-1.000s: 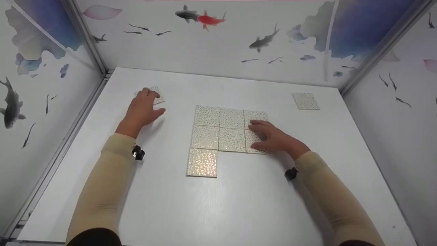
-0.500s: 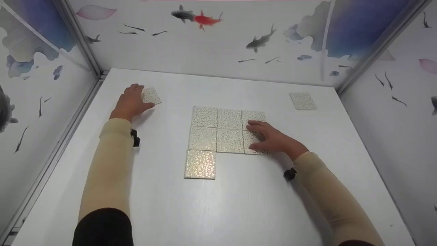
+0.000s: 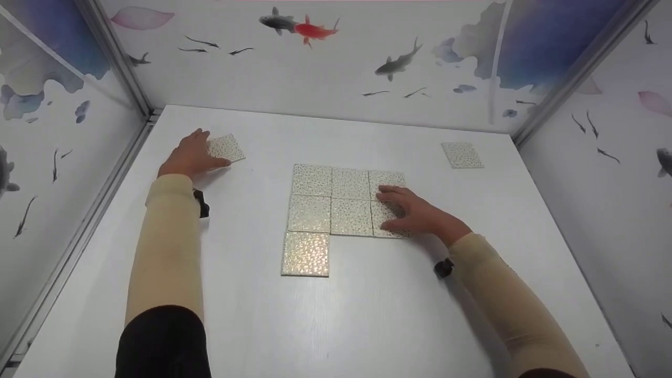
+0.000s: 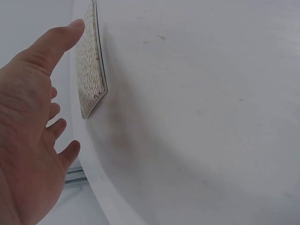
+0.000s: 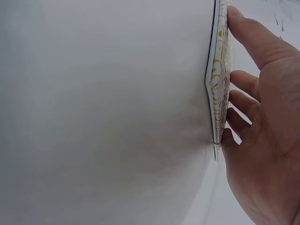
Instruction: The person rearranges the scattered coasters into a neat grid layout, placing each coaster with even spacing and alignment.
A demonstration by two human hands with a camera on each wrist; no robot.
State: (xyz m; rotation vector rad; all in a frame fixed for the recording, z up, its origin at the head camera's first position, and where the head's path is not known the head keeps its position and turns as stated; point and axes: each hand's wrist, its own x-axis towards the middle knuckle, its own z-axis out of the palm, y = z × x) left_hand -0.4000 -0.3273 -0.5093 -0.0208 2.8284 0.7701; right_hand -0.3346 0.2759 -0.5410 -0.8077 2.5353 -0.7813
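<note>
At the table's back left, a square speckled tile (image 3: 227, 147) lies turned at an angle. My left hand (image 3: 188, 153) is at its left side, thumb and fingers spread around it. In the left wrist view the thumb tip overlaps the tile (image 4: 89, 70), and the fingers stay apart. A block of joined tiles (image 3: 350, 181) lies mid-table in two rows of three, with one more shiny tile (image 3: 305, 254) below its left column. Fingertips of my right hand (image 3: 420, 214) rest on the block's right column. In the right wrist view the relaxed fingers touch the tile's top (image 5: 225, 93).
Another loose speckled tile (image 3: 462, 155) lies at the back right of the white table (image 3: 252, 325). Printed panels with fish (image 3: 336, 68) wall in the back and both sides. A small black wrist camera (image 3: 443, 268) sits under each forearm.
My left hand has drawn off the top of the loose tile towards its left side, uncovering it. The right hand stays in place on the block. The head view has shifted slightly.
</note>
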